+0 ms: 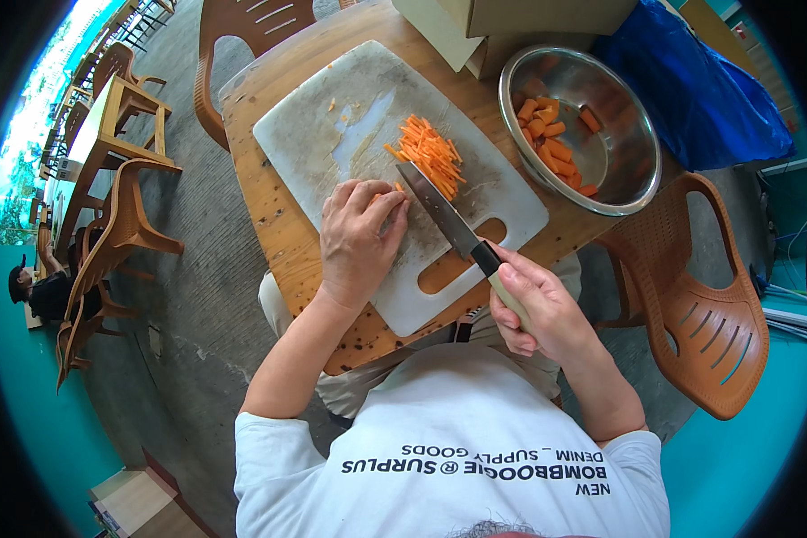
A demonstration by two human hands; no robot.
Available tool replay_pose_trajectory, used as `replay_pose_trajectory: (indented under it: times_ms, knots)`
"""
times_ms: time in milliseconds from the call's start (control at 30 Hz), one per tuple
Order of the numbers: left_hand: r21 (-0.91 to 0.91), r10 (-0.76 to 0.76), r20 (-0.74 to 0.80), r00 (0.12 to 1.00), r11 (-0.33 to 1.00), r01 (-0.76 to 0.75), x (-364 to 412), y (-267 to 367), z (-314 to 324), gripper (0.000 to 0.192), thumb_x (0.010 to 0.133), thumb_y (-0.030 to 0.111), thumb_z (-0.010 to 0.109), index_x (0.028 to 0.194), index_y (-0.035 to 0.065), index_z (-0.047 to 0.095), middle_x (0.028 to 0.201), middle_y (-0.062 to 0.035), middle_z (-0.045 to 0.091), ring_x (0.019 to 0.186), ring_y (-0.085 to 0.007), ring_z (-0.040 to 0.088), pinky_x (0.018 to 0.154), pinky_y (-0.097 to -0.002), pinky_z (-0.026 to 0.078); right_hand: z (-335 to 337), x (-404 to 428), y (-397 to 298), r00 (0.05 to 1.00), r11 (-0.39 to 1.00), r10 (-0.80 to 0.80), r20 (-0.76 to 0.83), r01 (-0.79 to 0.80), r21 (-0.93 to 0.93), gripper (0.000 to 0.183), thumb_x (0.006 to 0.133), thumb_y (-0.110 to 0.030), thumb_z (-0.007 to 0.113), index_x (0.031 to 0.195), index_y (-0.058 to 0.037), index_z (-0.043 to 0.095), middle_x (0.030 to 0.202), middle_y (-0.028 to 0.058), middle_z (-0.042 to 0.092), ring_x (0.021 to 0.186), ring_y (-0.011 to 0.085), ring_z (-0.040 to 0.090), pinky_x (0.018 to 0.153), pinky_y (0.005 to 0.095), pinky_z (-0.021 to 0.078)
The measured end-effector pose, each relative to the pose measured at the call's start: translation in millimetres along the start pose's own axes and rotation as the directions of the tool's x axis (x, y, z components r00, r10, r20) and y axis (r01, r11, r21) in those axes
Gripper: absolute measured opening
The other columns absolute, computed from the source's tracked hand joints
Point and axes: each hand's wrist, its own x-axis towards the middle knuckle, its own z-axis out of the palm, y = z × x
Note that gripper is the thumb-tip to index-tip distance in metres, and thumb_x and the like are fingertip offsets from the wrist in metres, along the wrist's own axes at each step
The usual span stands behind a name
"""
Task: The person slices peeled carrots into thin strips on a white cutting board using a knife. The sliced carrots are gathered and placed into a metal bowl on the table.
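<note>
My right hand [534,306] grips the pale handle of a kitchen knife [440,208], its blade slanting up and left over a white plastic cutting board [296,128]. Beside the blade tip, my left hand [363,232] rests on the board with bent fingers pressed on a carrot piece [376,198], mostly hidden beneath them. A pile of thin carrot sticks [430,155] lies just beyond the blade. To the right of the board stands a steel bowl [649,165] holding short peeled carrot chunks [545,128].
The board lies on a wooden table [269,208]. Cardboard boxes [545,17] and a blue plastic bag [706,94] are beyond the bowl. Brown plastic chairs stand at the right [699,302] and far side [208,87]. A person [47,292] sits far off at the left.
</note>
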Motion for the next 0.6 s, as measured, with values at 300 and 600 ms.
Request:
replay_pose_trajectory:
  times_ms: [300,600]
  knots:
    - [-0.088,-0.025,-0.011,1.0,0.996,0.024,0.6,-5.9,1.8,0.013,0.093,0.015,0.086,0.104,0.01,0.082,0.112,-0.0019,0.077,0.114,-0.0283,0.068,0.1,-0.0432,0.052,3.1,1.0,7.9,0.998,0.998,-0.059,0.031,0.061,-0.035,0.06,0.123,-0.035,0.048,0.176,-0.0108,0.033,0.077,-0.0009,0.05,0.05,0.0055,0.044,0.045,0.0232,0.0402]
    - [-0.067,-0.008,-0.016,1.0,0.998,0.007,-1.0,-7.1,3.6,0.013,0.091,0.012,0.086,0.103,0.01,0.083,0.112,-0.0029,0.077,0.114,-0.0295,0.068,0.101,-0.0436,0.052,9.9,4.4,10.0,0.997,0.996,-0.06,0.05,0.063,-0.07,0.061,0.123,-0.035,0.048,0.176,-0.0108,0.032,0.076,-0.0013,0.051,0.051,0.0051,0.043,0.046,0.0232,0.0409]
